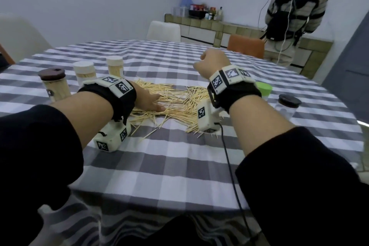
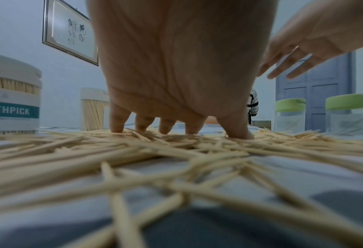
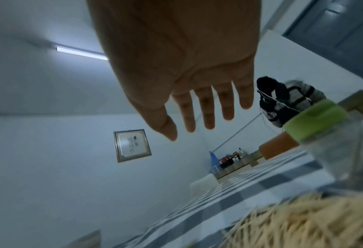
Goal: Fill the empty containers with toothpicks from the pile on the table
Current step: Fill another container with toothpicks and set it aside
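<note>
A loose pile of toothpicks (image 1: 179, 104) lies spread on the checked tablecloth (image 1: 179, 166). My left hand (image 1: 153, 102) rests on the pile's left part, its spread fingertips (image 2: 116, 124) pressing down into the toothpicks (image 2: 176, 151) without holding any. Raised above the pile's right side, my right hand (image 1: 211, 62) has straight, slightly spread fingers (image 3: 208, 117) and is empty. Two clear jars with green lids (image 2: 290, 115) (image 2: 348, 114) stand right of the pile; one of them (image 3: 324, 134) shows blurred in the right wrist view. A clear jar with a dark lid (image 1: 287, 106) stands further right.
Three containers packed with toothpicks stand at the left: a brown-lidded one (image 1: 54, 84) and two white-lidded ones (image 1: 84, 73) (image 1: 115, 67). Chairs (image 1: 163, 31) (image 1: 246, 47) stand at the far table edge. A person in a striped top (image 1: 289, 16) stands at the back right.
</note>
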